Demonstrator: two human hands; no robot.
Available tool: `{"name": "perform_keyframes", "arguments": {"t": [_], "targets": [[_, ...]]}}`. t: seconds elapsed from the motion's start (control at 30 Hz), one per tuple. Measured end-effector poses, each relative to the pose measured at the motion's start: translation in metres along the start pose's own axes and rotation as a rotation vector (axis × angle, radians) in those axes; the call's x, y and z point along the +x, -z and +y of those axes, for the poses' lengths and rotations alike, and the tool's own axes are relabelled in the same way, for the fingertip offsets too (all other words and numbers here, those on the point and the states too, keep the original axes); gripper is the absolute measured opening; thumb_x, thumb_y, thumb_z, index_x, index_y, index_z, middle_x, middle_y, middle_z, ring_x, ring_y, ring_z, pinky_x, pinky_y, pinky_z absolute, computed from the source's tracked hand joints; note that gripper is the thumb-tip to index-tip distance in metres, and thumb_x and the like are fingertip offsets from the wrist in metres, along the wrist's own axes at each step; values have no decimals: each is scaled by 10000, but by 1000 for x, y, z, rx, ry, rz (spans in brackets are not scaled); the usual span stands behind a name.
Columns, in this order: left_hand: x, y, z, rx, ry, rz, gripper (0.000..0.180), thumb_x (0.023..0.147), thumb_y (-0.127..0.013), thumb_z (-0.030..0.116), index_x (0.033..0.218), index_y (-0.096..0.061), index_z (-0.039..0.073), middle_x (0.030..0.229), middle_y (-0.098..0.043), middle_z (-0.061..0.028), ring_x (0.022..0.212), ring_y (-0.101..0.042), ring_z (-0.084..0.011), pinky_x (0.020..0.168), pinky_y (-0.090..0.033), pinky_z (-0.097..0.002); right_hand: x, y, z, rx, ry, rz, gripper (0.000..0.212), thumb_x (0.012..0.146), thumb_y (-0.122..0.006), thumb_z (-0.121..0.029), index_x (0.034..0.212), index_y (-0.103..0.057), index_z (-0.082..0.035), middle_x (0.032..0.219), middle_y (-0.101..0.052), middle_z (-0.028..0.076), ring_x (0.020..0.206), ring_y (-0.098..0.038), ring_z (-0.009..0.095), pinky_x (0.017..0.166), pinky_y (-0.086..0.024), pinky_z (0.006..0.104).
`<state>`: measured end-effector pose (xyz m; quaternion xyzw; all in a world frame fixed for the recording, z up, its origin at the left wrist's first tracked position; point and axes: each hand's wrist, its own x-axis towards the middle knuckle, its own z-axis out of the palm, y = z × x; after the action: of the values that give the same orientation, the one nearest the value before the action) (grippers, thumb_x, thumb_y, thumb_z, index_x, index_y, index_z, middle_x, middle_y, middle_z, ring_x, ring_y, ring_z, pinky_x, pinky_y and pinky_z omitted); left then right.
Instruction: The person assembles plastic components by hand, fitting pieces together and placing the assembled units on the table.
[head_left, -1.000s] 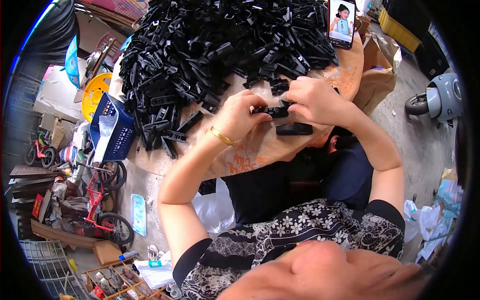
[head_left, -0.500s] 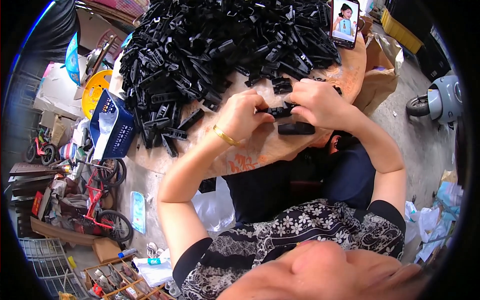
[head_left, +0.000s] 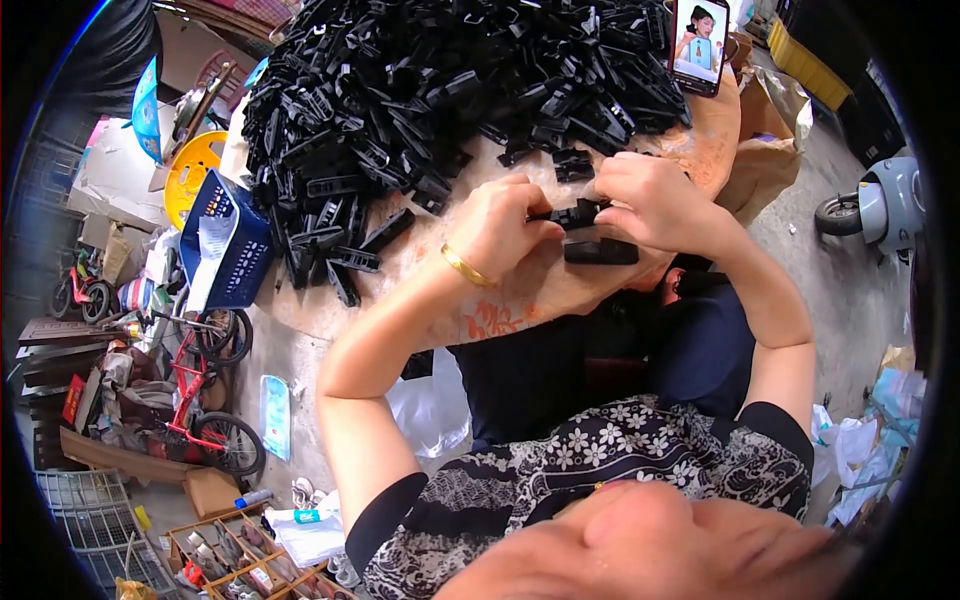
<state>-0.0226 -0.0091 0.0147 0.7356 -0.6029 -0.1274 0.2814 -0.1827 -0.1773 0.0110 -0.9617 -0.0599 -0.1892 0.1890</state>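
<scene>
Over the near part of a round, wood-coloured table [head_left: 545, 300], both hands pinch one narrow black plastic part [head_left: 574, 214] between them. My left hand [head_left: 503, 225], with a gold bangle at its wrist, grips the left end. At the right end are the closed fingertips of my right hand [head_left: 652, 200]. The fingers hide both ends of the part, and its exact kind is unclear. Just below it a longer, smooth black piece [head_left: 601, 252] lies on the table. A small black part [head_left: 572, 165] rests beyond the hands. Farther back spreads a large heap of similar black parts [head_left: 430, 95].
A phone [head_left: 697, 87] showing a picture stands at the table's far right, beside a brown paper bag [head_left: 770, 125]. Left of the table are a blue basket [head_left: 240, 265] and a red bicycle [head_left: 187, 390]. A grey scooter [head_left: 890, 205] stands to the right.
The table and its contents sit slightly farther right in the picture. Both hands remain on the same black part, with only small shifts of the fingers.
</scene>
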Motion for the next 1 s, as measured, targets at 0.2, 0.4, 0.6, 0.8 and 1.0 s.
{"name": "perform_keyframes", "arguments": {"t": [0.2, 0.4, 0.6, 0.8, 1.0], "targets": [[0, -1, -3, -23, -6, 4, 224, 668, -776, 169, 775, -667, 6, 817, -621, -146, 786, -612, -329, 685, -497, -375, 0, 1, 4, -57, 44, -13, 161, 724, -673, -117, 846, -611, -34, 815, -561, 105, 815, -570, 301, 698, -473, 393], [1, -11, 0, -37, -41, 16, 232, 662, -777, 170, 783, -663, 7, 817, -613, -146, 781, -611, -328, 674, -493, -372, 6, -11, 3, 100, 130, 18, 192, 674, -690, -92, 812, -577, -21, 815, -557, 142, 771, -552, 337, 674, -456, 407], [2, -16, -6, -188, -163, -91, 204, 680, -776, 111, 824, -663, 20, 813, -603, -115, 732, -597, -264, 639, -481, -327, 5, 3, 0, 286, 21, -199, 181, 701, -704, -168, 790, -623, -32, 724, -570, 121, 709, -575, 299, 627, -458, 386], [34, -1, -38, 384, -344, 385, 260, 704, -606, 30, 948, -660, 101, 970, -569, -111, 919, -539, -301, 784, -483, -356, 10, -5, 10, 73, 75, 143, 246, 786, -688, -246, 951, -645, -69, 812, -571, 111, 748, -574, 278, 645, -463, 374], [41, 5, -61, 716, -195, 368, 265, 702, -641, 20, 956, -641, 94, 1047, -543, -111, 913, -532, -297, 765, -494, -356, 19, -34, 16, -203, -8, 182, 244, 731, -705, -115, 943, -610, -40, 919, -574, 77, 889, -551, 268, 725, -479, 351]]}}
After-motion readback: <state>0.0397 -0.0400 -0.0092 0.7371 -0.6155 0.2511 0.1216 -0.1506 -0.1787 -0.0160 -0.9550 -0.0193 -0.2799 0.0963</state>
